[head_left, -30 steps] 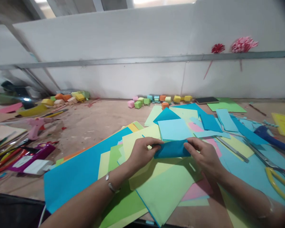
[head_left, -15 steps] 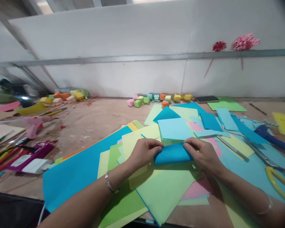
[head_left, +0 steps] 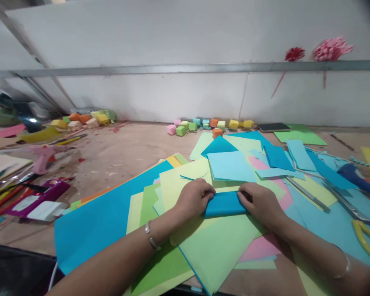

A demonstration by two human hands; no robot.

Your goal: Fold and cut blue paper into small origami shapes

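A folded piece of blue paper [head_left: 225,204] lies between my two hands, on top of pale green sheets [head_left: 217,248]. My left hand [head_left: 195,197] pinches its left end, fingers curled. At the other end my right hand [head_left: 259,203] grips the paper between thumb and fingers. Just beyond my hands rests a folded light blue paper [head_left: 231,166], with a blue paper triangle [head_left: 219,146] behind it. A thin blue strip [head_left: 186,177] sits beside my left hand on a pale yellow sheet [head_left: 169,185].
Scissors with yellow handles [head_left: 364,234] and a metal-coloured tool [head_left: 308,194] lie to the right. On the left are a pink glue gun [head_left: 43,158] and a purple device [head_left: 40,201]. Small paper cubes [head_left: 214,123] line the wall, and a dark phone [head_left: 274,128] lies nearby.
The blue paper now lies flatter and looks narrower between my hands. Both hands still hold its ends. The whole view has shifted slightly.
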